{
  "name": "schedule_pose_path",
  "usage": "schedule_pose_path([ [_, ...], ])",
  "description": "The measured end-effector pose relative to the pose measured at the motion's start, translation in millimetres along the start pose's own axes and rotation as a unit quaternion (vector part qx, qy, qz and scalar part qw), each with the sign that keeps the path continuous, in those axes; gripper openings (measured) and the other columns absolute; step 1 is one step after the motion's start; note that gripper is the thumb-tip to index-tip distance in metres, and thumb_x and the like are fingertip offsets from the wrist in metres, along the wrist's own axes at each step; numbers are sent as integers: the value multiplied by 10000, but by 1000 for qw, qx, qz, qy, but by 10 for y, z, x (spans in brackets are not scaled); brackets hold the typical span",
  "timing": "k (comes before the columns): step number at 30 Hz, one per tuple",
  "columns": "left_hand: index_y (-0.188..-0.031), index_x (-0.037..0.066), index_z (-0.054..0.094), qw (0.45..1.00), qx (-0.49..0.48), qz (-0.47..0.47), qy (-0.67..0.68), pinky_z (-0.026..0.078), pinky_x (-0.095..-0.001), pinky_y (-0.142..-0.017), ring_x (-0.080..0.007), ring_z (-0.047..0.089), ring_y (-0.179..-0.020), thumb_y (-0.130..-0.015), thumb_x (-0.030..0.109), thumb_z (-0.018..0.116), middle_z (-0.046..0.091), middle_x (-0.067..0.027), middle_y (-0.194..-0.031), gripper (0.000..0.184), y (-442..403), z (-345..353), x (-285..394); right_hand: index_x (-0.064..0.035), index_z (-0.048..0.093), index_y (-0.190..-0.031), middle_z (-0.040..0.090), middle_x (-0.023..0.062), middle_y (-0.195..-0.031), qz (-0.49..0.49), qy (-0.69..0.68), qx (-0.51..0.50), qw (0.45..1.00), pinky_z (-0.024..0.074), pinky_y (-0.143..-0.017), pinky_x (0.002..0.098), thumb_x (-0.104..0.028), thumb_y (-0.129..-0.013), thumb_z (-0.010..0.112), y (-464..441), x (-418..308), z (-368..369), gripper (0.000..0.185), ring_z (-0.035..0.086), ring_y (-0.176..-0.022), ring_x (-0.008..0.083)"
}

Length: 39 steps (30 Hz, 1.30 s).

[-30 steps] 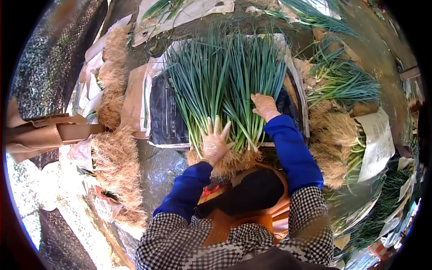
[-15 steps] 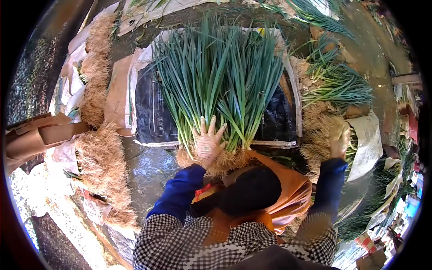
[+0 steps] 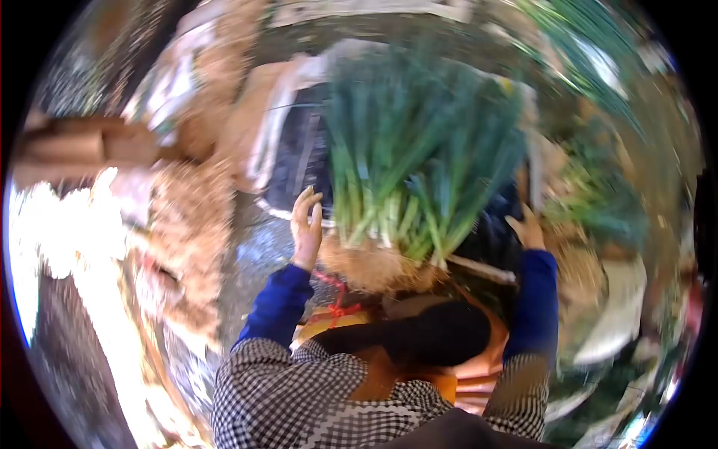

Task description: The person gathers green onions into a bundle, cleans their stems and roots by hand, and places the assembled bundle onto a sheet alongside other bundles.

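A wide pile of green onions (image 3: 419, 142) lies on a dark sheet (image 3: 297, 150), leaves away from me and brown roots (image 3: 366, 267) toward me. Just left of the stalks, my left hand (image 3: 307, 224) is raised with its fingers apart, and nothing shows in it. My right hand (image 3: 528, 228) is to the right of the pile, over the sheet's right side, thumb and fingers spread and holding nothing visible. The picture is blurred by motion.
Rows of root bundles (image 3: 191, 239) line the left side. More onions (image 3: 598, 179) and root bundles (image 3: 572, 269) lie at the right, beside a pale sheet (image 3: 617, 310). A brown cardboard piece (image 3: 75, 150) juts in at left. Red string (image 3: 338, 303) lies near my knee.
My left hand has lifted off the stalks and moved left. My right hand went from the pile to the right-hand bundles, then back toward the sheet. The view has shifted.
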<state>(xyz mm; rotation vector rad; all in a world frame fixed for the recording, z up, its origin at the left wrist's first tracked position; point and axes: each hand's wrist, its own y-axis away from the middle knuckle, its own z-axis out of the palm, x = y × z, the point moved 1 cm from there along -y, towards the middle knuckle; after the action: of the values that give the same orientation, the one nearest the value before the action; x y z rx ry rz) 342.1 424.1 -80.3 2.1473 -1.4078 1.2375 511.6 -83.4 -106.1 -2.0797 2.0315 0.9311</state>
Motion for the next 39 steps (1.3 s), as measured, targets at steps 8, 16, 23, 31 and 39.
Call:
schedule_pose_path([
  [8,-1330,-23,295,953,26,-156,-257,310,-380,-1012,-366,322,-1254,-731,493,652,301,-269,-1358,867,-784,-411,-1810,64,335,-1312,386,233,-1328,199,-41,-42,978,296,-1008,363,-483,-801,578,-14,-112,432,787,365,-1233,332],
  [16,-1109,33,587,917,-144,-299,-221,436,-355,-875,-300,566,-1031,-641,453,718,596,-187,-1091,642,-1393,-354,-2003,38,350,-1311,369,149,-1356,138,-110,74,981,271,-1021,330,-310,-838,574,591,-371,332,629,371,-1218,250],
  [23,-1057,-30,566,971,-146,-161,-102,415,-381,-872,-373,538,-988,-791,328,598,591,-240,-1022,446,-1239,-406,-749,2,323,-1335,341,89,-1377,-45,-87,174,980,276,-1014,304,-170,-869,547,512,-1710,84,545,386,-1191,174],
  [31,-1190,-22,440,955,-233,-76,168,374,-337,-918,-294,513,-1038,-780,245,629,552,-207,-1094,524,-715,161,209,89,210,-1348,253,213,-1406,97,-275,-75,953,221,-1056,316,-367,-866,552,604,-2349,395,746,244,-1310,270],
  [39,-1093,-21,550,843,-208,-358,344,495,-326,-739,-240,604,-788,-720,71,632,625,-131,-929,392,-892,79,-409,43,121,-1387,126,176,-1458,151,-319,-45,934,145,-1078,323,-356,-840,597,536,-2091,237,828,131,-1351,260],
])
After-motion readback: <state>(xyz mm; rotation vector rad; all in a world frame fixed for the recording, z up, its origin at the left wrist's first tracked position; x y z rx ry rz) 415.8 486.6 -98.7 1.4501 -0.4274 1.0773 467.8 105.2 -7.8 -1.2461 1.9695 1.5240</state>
